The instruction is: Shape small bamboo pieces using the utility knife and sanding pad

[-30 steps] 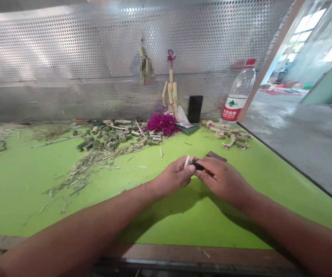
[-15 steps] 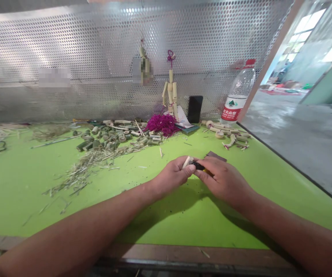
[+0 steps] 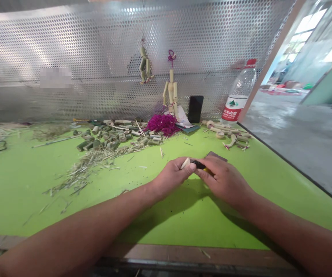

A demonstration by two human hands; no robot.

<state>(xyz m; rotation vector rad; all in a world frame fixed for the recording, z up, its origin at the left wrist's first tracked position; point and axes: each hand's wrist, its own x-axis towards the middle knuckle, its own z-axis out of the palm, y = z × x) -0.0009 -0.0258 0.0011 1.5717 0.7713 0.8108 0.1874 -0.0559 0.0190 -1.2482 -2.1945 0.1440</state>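
Observation:
Just above the green tabletop (image 3: 160, 227), my two hands meet in front of me. Pinched in my left hand (image 3: 171, 176) is a small pale bamboo piece (image 3: 185, 163), mostly covered by the fingers. My right hand (image 3: 226, 180) is closed around a utility knife (image 3: 199, 165) with a black front and a bit of yellow showing under the fingers. The knife's front end meets the bamboo piece beside my left thumb; its blade cannot be made out. Behind my right hand a flat dark grey plate (image 3: 217, 156) lies on the table.
Cut bamboo sections (image 3: 96, 143) and shavings (image 3: 79, 175) lie at the left. Farther back are purple cord (image 3: 164, 125), a bamboo figure (image 3: 171, 90), a phone (image 3: 196, 109) and a water bottle (image 3: 235, 102). Bamboo parts (image 3: 233, 140) lie right, before the table edge.
The bamboo piece has tilted slightly between the left fingers. Both hands stay in almost the same place, still closed on their things.

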